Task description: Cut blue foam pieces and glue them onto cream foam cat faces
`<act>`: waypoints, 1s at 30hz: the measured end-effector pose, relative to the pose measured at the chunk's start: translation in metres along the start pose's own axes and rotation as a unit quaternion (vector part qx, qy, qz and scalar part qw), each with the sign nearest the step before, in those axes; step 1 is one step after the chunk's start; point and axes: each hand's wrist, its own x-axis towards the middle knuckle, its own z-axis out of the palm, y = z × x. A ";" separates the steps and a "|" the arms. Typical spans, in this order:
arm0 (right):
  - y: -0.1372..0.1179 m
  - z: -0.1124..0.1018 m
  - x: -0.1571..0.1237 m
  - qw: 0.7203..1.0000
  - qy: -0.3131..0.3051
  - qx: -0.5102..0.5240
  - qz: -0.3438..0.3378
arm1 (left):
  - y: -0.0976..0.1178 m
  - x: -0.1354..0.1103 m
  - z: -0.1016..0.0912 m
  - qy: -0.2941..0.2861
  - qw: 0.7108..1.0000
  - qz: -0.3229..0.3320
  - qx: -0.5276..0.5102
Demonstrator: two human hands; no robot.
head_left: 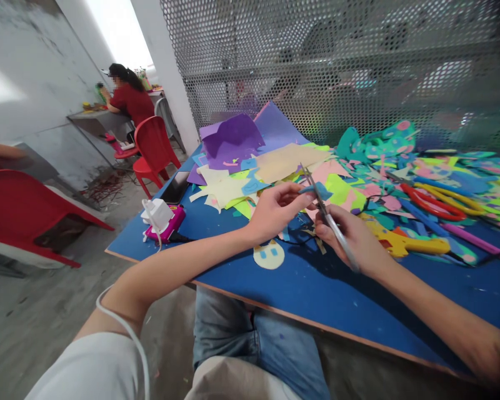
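Note:
My left hand pinches a small blue piece of craft foam above the table. Scissors are in my right hand, its fingers wrapped about their handle. Their blades point up and away from me and cross the blue piece; whether they are parted I cannot tell. Below my left wrist, a round cream cutout with two small blue rectangles on it lies flat on the blue tabletop.
Purple sheets and coloured scraps pile up before a perforated metal screen. Red-handled scissors and a yellow glue gun lie right. A white plug adapter stands left. A person sits beyond a red chair.

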 end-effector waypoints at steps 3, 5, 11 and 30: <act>0.003 0.000 -0.003 0.999 -0.043 0.027 -0.001 | -0.002 0.000 -0.001 0.000 1.000 0.003 -0.003; 0.003 -0.002 -0.007 0.995 -0.082 0.054 0.000 | -0.002 0.000 -0.002 -0.007 1.000 0.005 -0.008; 0.003 -0.007 -0.012 0.992 -0.095 0.082 -0.004 | 0.000 0.002 -0.005 -0.021 1.000 -0.004 0.009; 0.010 -0.004 -0.008 0.987 -0.120 0.108 -0.002 | 0.004 0.004 -0.008 -0.036 0.998 0.000 0.050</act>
